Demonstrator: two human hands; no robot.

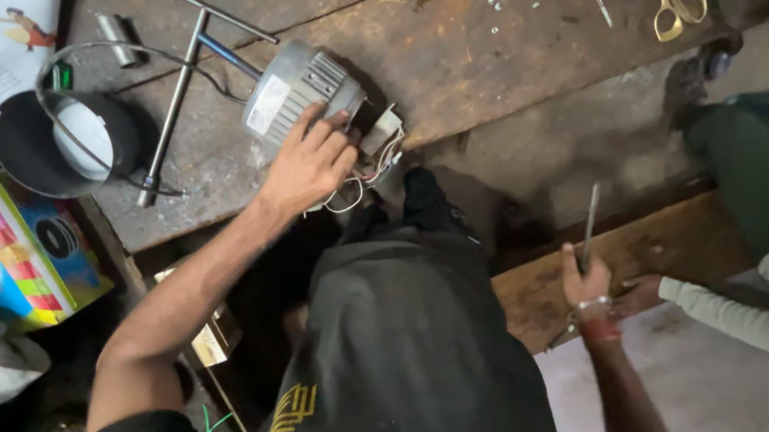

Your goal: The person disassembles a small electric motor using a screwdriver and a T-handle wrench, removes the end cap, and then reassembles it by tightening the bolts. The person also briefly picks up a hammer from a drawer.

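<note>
On the worn wooden surface (478, 72), near its front edge, a small grey electric motor (297, 90) lies on its side with a thin shaft pointing toward the upper left and a bundle of red and white wires (376, 162) spilling from a small white block at its near end. The left hand (308, 164) rests flat on the motor's housing, fingers spread and lightly curled over the casing, pressing it down rather than gripping it. The right hand (584, 282) is well apart from the motor, out to the right beside a lower wooden plank, closed around a slim metal tool (590, 225) that stands upright from the fist; whether it is a screwdriver or a file cannot be told. Judging from this, the motor is being steadied while the tool is held ready, so the work looks to be at a pause between holding and working on the wired end. Bringing the tool across would call for the left hand to stay firm so the round body does not roll, and for care around the loose wires. Another person's sleeve (749, 320) lies just beside the right hand. A dark round bowl (31, 142) sits to the left.
</note>
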